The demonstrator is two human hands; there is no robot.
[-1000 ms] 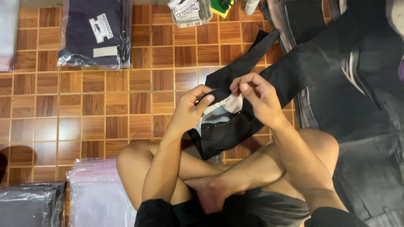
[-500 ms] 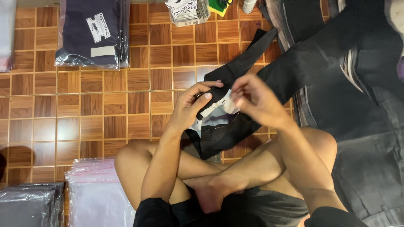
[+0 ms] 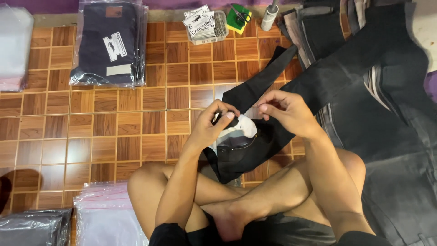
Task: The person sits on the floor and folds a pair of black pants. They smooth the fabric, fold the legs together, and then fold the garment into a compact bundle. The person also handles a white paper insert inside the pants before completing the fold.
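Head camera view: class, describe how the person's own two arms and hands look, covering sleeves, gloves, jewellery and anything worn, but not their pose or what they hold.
Both arms are bare up to the bottom edge of the picture, with no sleeves in view. The left hand and the right hand are ungloved. No ring, watch or wristband shows on either. Dark shorts are worn below, and the legs and foot are bare.
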